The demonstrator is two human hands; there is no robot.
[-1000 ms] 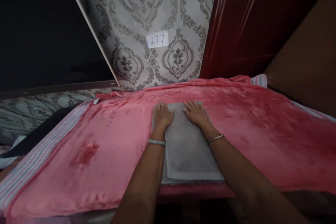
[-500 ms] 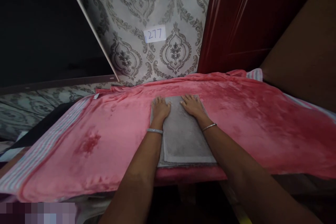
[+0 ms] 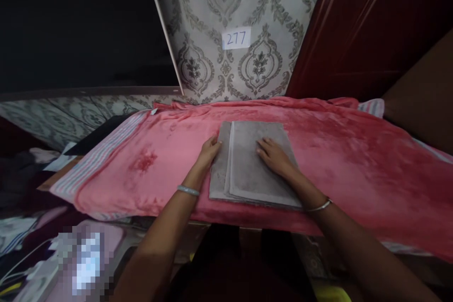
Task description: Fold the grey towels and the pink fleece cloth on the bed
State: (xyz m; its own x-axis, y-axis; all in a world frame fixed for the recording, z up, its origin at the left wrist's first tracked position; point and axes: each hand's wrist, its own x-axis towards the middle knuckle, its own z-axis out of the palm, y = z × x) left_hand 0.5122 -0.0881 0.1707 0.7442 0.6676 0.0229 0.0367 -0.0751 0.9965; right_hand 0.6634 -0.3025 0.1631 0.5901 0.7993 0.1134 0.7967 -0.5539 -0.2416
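Note:
A folded grey towel lies flat on a pink plush blanket. Its upper fold sits off to the right, so a strip of the lower layer shows along the left side. My left hand, with a bracelet at the wrist, is at the towel's left edge, thumb on top and the fingers closed around the border, their tips partly hidden. On the right half of the upper layer rests my right hand, palm down with fingers stretched out.
A large dark screen stands at the back left. Patterned wallpaper carries a paper label reading 277. A dark red wooden panel rises at the back right. Clutter and a partly pixelated pink object lie at the lower left.
My left hand moved from flat on the towel's upper left to its left edge. My right hand slid down the towel. The towel's upper layer shifted right, exposing the lower layer. The view shifted.

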